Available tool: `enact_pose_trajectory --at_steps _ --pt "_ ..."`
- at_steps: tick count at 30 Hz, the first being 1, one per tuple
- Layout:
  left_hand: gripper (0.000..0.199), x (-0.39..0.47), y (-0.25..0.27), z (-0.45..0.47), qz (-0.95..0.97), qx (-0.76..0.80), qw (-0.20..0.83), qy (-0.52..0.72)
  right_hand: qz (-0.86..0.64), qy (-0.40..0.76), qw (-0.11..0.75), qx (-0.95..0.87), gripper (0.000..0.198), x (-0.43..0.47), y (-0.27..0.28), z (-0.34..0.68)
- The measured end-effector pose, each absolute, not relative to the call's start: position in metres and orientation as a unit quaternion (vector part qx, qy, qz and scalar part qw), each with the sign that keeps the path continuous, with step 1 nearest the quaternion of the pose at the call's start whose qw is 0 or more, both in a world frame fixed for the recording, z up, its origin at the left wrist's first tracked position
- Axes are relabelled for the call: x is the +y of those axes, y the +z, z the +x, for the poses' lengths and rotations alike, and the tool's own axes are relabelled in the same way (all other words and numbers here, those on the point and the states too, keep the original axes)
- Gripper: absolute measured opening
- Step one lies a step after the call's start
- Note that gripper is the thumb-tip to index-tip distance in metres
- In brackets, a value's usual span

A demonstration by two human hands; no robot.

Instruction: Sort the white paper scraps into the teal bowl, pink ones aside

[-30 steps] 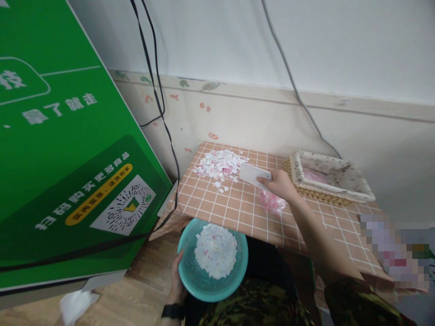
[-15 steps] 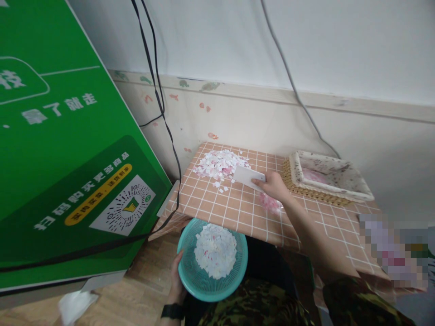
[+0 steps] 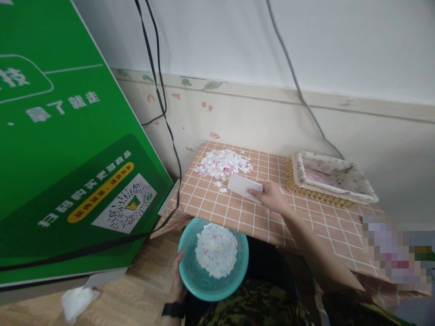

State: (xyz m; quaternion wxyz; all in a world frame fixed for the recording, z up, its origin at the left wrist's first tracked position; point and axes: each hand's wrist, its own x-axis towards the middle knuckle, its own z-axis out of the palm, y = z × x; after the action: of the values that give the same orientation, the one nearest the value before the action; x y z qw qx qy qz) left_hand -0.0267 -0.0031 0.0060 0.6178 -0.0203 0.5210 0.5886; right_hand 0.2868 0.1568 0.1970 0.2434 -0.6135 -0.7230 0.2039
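Note:
My right hand (image 3: 270,197) grips a flat white scraper (image 3: 240,185) by its right end, low over the table. Just beyond the scraper lies a heap of white and pink paper scraps (image 3: 222,163), with a few loose bits at its near side. My left hand (image 3: 178,274) holds the rim of a teal plastic basket (image 3: 240,280) below the table's front edge. Inside that basket is a pile of white paper scraps (image 3: 216,251). A pink bit partly shows beneath my right hand; I cannot make out what it is.
The table (image 3: 210,206) has a brown checked cloth. A lined wicker basket (image 3: 340,181) stands at the back right, with something pink inside. At left rises a green cabinet (image 3: 68,149). A black cable (image 3: 175,158) hangs before it. A white bag (image 3: 78,303) lies on the floor.
My right hand has drawn the scraper slightly toward me, away from the heap. It now covers most of the pink bit. The left hand and teal basket stay about where they were.

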Motion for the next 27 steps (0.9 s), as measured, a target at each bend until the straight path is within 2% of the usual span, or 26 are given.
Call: enact_pose_trajectory --at_steps 4,7,20,27 --pt "0.028 -0.003 0.008 -0.026 -0.019 0.514 0.626 0.586 -0.607 0.22 0.248 -0.723 0.038 0.156 0.191 0.281" --pt "0.025 -0.002 0.01 -0.025 -0.027 0.519 0.621 0.586 -0.572 0.253 0.266 -0.733 0.032 0.157 0.188 0.275" --pt "0.024 -0.003 0.011 -0.025 -0.022 0.518 0.619 0.59 -0.621 0.194 0.313 -0.692 0.027 0.167 0.171 0.24" --pt "0.021 -0.003 0.033 -0.022 -0.05 0.496 0.63 0.595 -0.596 0.215 0.254 -0.731 0.031 0.169 0.178 0.235"
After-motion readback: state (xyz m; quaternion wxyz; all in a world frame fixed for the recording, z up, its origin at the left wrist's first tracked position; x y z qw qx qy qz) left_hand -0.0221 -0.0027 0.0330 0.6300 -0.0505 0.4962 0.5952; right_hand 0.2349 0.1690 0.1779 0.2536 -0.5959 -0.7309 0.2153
